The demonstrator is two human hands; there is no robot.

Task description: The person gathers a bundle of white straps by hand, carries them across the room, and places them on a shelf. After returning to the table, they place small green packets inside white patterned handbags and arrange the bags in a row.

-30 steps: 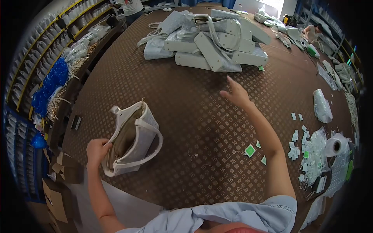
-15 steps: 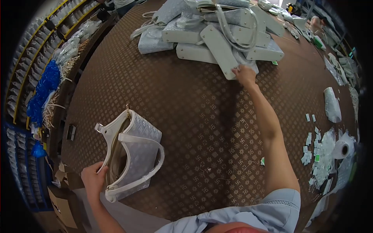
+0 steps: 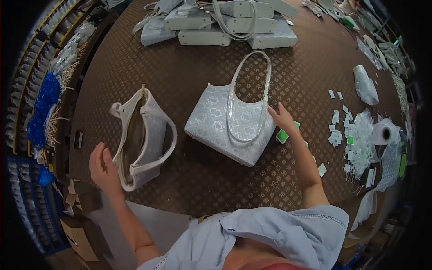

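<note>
On the left of the table stands a white handbag (image 3: 155,141), its top gaping so the beige lining shows and its handles hanging to either side. My left hand (image 3: 105,170) is beside its near left rim, fingers apart and holding nothing. A second handbag (image 3: 209,110), pale grey with a woven-looking pattern, lies in the middle with its base towards me and its clear-wrapped handles looped up. My right hand (image 3: 284,120) is at its upper right edge, thumb and fingers apart. Green-and-white tags (image 3: 282,136) lie just below that hand.
A pile of similar handbags (image 3: 204,38) lies at the far side of the brown patterned table (image 3: 180,198). To the right are scattered small tags (image 3: 335,135), a bundle of strings (image 3: 362,139), a white roll (image 3: 384,134) and a plastic-wrapped bundle (image 3: 365,85). Shelving (image 3: 27,76) lines the left.
The second handbag has come from the pile to the middle of the table, and my right hand has drawn back with it. My left hand has let go of the left handbag's rim.
</note>
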